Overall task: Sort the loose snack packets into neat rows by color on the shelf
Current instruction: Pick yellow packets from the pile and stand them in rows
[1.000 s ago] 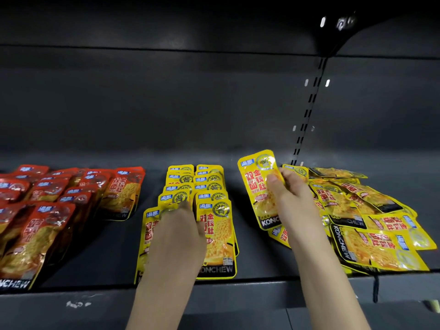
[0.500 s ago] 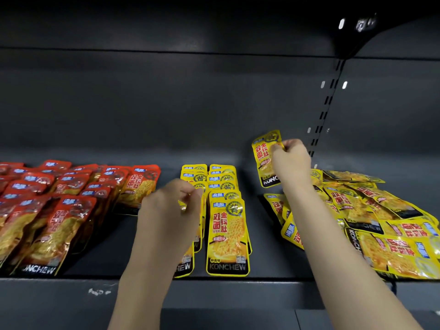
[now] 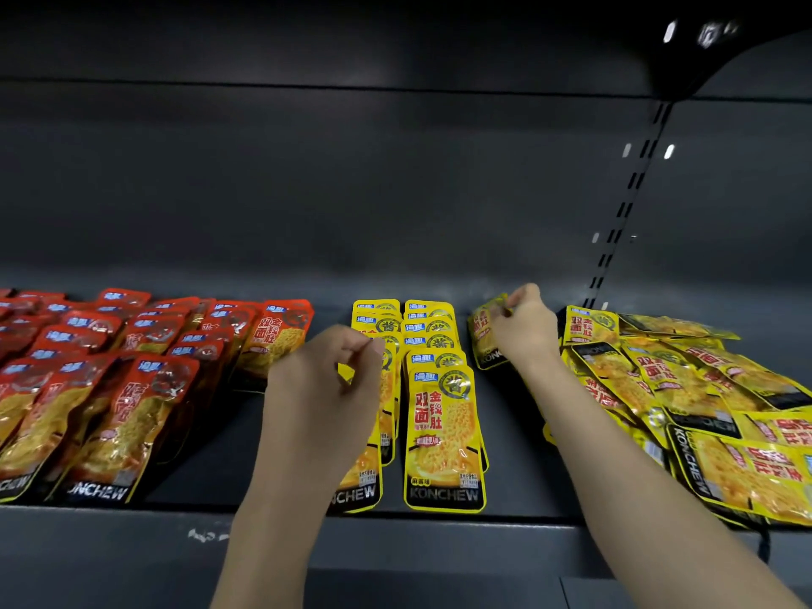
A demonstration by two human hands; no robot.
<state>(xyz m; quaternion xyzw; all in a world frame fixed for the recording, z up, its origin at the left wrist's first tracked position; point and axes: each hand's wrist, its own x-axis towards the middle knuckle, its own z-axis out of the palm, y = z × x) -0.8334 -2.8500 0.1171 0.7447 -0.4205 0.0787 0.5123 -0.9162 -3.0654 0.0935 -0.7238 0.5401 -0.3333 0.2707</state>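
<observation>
Right now the right hand pinches one yellow packet by its top edge at the back of the shelf, just right of the two yellow rows, with the packet's bottom edge at or near the shelf floor; the left hand hovers over the left yellow row with fingers loosely curled and thumb near forefinger, and whether it holds anything I cannot tell. The step in hand looks like starting a third yellow row; to do it well, the packet should lie face up, top edge square to the back wall, with a gap matching the one between the existing rows; later packets should overlap it toward the front edge. The loose heap of yellow packets lies tumbled on the right, so the top ones are likely best lifted first, lest others slide off the shelf lip. The red packets stand in overlapped rows on the left, well apart from the yellow. Every front packet reads "KONCHEW" in white on a black band; the yellow faces carry large red Chinese characters, a small blue logo tab and a round emblem; the finer print is too small to read.
</observation>
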